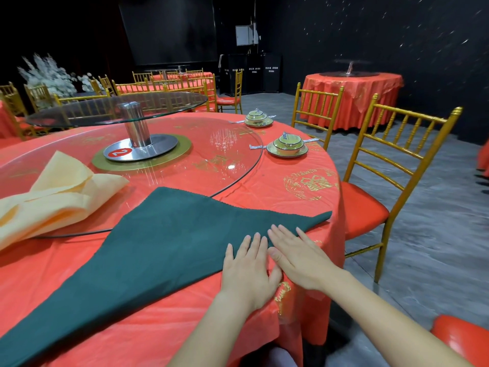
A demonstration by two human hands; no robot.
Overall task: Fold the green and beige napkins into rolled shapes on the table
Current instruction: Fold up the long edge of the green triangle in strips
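Observation:
A dark green napkin point(158, 247) lies flat on the red tablecloth point(158, 327), folded into a large triangle whose peak reaches onto the glass turntable. My left hand point(246, 268) and my right hand point(299, 258) rest side by side, palms down with straight fingers, on the napkin's near edge toward its right corner. A beige napkin point(53, 197) lies loosely crumpled on the glass at the left, untouched.
A glass lazy Susan point(225, 154) with a raised glass tier on a metal post point(135, 125) fills the table's middle. Two bowl-and-plate settings point(287, 147) stand at the far right rim. Gold chairs with red seats point(383, 186) line the table's right side.

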